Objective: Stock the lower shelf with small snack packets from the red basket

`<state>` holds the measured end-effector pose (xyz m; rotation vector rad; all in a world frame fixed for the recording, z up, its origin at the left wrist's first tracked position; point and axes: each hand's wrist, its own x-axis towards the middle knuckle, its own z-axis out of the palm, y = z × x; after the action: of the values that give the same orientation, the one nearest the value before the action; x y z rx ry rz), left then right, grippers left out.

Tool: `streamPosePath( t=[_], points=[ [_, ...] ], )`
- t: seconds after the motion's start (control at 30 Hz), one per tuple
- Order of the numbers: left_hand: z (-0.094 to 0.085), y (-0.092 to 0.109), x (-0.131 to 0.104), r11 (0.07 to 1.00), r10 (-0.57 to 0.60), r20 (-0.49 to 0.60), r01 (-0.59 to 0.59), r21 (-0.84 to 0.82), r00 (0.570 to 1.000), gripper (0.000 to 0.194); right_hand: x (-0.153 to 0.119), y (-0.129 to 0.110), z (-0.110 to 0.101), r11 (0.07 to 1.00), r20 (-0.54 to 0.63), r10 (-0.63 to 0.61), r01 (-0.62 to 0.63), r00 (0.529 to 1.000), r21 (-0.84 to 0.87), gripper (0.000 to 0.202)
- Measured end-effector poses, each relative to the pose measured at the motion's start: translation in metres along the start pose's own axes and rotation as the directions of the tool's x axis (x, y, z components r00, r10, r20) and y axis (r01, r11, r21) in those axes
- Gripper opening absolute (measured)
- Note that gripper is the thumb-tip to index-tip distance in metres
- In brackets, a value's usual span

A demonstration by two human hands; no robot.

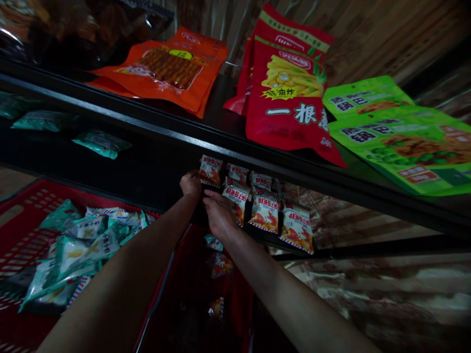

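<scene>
My left hand (191, 184) reaches onto the lower shelf, its fingers closed at the left edge of a small white-and-orange snack bag (211, 170) at the end of the back row. Just below it, my right hand (220, 214) has its fingers partly stretched toward the left, with nothing visible in them. It sits against the left side of a front-row snack bag (238, 202). More bags of the same kind, such as this snack bag (265, 212) and the end snack bag (297, 228), stand in two rows to the right. The picture is dark, and my fingertips are partly hidden.
A red basket (22, 196) at lower left holds several teal-and-white snack bags (86, 247). Another red basket (176, 314) below my arms has a few small bags. Above, the upper shelf (176, 139) carries orange bags (172, 68), red bags (287, 98) and green bags (408, 142).
</scene>
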<state>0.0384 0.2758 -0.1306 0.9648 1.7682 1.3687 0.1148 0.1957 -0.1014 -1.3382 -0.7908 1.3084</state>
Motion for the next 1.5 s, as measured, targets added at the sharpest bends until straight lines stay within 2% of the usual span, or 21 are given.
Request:
streamPosePath(
  t=[0.1, 0.17, 0.43, 0.63, 0.9, 1.03, 1.17, 1.33, 1.5],
  points=[
    [0.0, 0.001, 0.004, 1.0, 0.005, 0.001, -0.005, -0.011, 1.0, 0.031, -0.005, -0.002, 0.001, 0.997, -0.033, 0.08, -0.079, 0.996, 0.015, 0.024],
    [0.0, 0.004, 0.005, 1.0, 0.002, 0.006, -0.002, 0.002, 1.0, 0.031, -0.009, -0.004, 0.002, 0.996, -0.026, 0.087, -0.086, 0.996, 0.021, 0.023],
    [-0.001, 0.012, 0.001, 0.977, 0.042, 0.033, -0.048, 0.207, 0.999, 0.03, -0.026, -0.009, -0.004, 0.992, 0.04, 0.119, -0.121, 0.992, 0.028, 0.02],
    [0.002, 0.014, -0.006, 0.939, 0.111, 0.025, -0.113, 0.324, 0.994, 0.031, -0.037, -0.016, -0.015, 0.997, 0.091, 0.08, -0.08, 0.993, 0.004, 0.02],
    [0.007, 0.012, -0.006, 0.926, 0.157, 0.011, -0.151, 0.347, 0.987, 0.029, -0.043, -0.034, -0.029, 0.994, 0.073, 0.108, -0.11, 0.991, 0.024, 0.014],
    [0.006, 0.009, -0.004, 0.917, 0.178, 0.022, -0.174, 0.358, 0.984, 0.03, -0.044, -0.046, -0.038, 0.997, 0.083, 0.054, -0.058, 0.995, 0.051, 0.017],
    [0.003, 0.008, -0.006, 0.912, 0.215, 0.014, -0.206, 0.354, 0.977, 0.03, -0.032, -0.062, -0.051, 0.994, 0.029, -0.106, 0.105, 0.994, 0.037, 0.019],
    [0.002, 0.013, -0.014, 0.893, 0.325, 0.008, -0.309, 0.328, 0.946, 0.029, 0.011, -0.08, -0.08, 0.954, -0.126, -0.3, 0.297, 0.946, -0.039, 0.014],
    [0.005, 0.015, -0.034, 0.844, 0.451, 0.101, -0.46, 0.276, 0.887, 0.035, 0.047, -0.087, -0.1, 0.978, -0.25, -0.207, 0.195, 0.946, -0.072, 0.01]
  ],
)
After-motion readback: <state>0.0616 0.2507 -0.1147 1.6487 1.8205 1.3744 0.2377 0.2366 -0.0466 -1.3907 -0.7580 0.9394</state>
